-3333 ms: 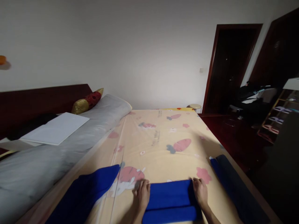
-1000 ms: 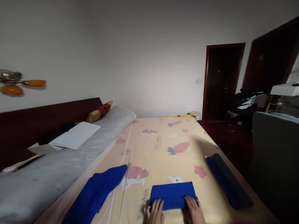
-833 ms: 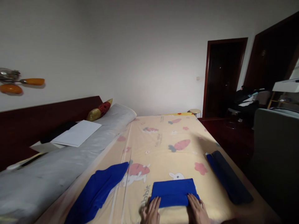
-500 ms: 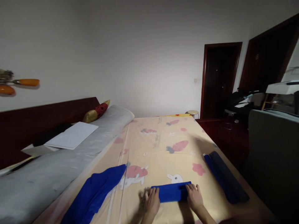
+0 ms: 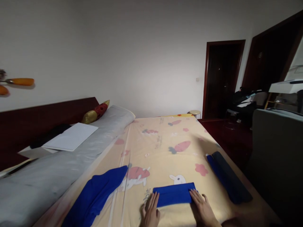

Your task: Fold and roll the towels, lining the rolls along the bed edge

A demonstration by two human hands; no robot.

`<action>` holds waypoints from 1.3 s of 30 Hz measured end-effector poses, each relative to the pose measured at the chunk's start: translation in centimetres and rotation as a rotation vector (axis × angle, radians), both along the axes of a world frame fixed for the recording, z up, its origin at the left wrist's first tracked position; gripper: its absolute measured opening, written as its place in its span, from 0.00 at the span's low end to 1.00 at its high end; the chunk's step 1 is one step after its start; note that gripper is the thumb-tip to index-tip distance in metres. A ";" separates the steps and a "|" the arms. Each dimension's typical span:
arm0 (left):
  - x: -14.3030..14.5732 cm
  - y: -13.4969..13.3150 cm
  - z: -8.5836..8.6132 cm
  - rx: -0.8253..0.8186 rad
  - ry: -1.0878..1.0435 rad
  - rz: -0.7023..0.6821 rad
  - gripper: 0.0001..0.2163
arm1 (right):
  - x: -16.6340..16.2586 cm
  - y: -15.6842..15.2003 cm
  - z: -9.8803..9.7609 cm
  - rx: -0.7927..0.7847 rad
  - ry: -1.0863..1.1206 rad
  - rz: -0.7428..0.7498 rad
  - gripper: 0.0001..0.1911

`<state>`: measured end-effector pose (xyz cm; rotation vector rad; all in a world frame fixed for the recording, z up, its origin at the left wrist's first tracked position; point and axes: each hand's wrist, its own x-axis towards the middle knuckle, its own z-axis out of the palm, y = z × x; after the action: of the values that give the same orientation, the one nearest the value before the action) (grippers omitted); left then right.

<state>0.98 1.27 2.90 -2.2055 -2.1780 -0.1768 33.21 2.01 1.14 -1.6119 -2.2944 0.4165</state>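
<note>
A small blue cloth (image 5: 174, 194) lies folded into a narrow rectangle on the cream printed bedsheet (image 5: 163, 148), close to the near edge. My left hand (image 5: 150, 212) lies flat with fingers stretched out, its fingertips touching the cloth's left end. My right hand (image 5: 202, 209) is likewise flat and spread, fingertips against the cloth's right end. Neither hand grips anything.
A loose blue cloth (image 5: 96, 195) lies crumpled to the left. A dark rolled bundle (image 5: 228, 181) lies along the bed's right edge. A grey bolster (image 5: 59, 170) with a white board (image 5: 71, 141) runs along the headboard side. A grey chair (image 5: 276, 151) stands at right.
The cloth went from a wide fold to a narrower strip. My hands, which curled round its ends half a second ago, now lie flat and spread beside it.
</note>
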 end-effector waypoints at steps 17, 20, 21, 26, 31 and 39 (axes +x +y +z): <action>3.8 3.1 4.8 -0.269 -0.076 -0.070 0.35 | -4.6 4.6 4.0 -0.036 -0.086 -0.068 0.36; 5.4 2.4 3.9 -0.262 -0.092 -0.087 0.36 | -6.8 3.4 2.3 -0.043 -0.068 -0.052 0.34; 5.4 2.2 3.6 -0.249 -0.096 -0.083 0.36 | -7.0 3.1 1.6 -0.028 -0.056 -0.053 0.33; 3.4 1.4 2.7 -0.141 -0.063 -0.024 0.39 | -5.1 2.5 -1.4 0.087 -0.004 -0.071 0.30; 2.8 1.0 2.1 -0.030 0.035 0.061 0.35 | -3.8 2.7 -1.2 0.100 -0.009 -0.210 0.30; 1.8 4.0 0.9 -0.106 0.106 0.075 0.34 | -3.8 4.1 3.7 -0.001 0.067 -0.225 0.26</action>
<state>2.78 5.28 3.81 -2.1258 -2.2574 0.0585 29.45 6.11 4.84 -1.8030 -2.0357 0.4094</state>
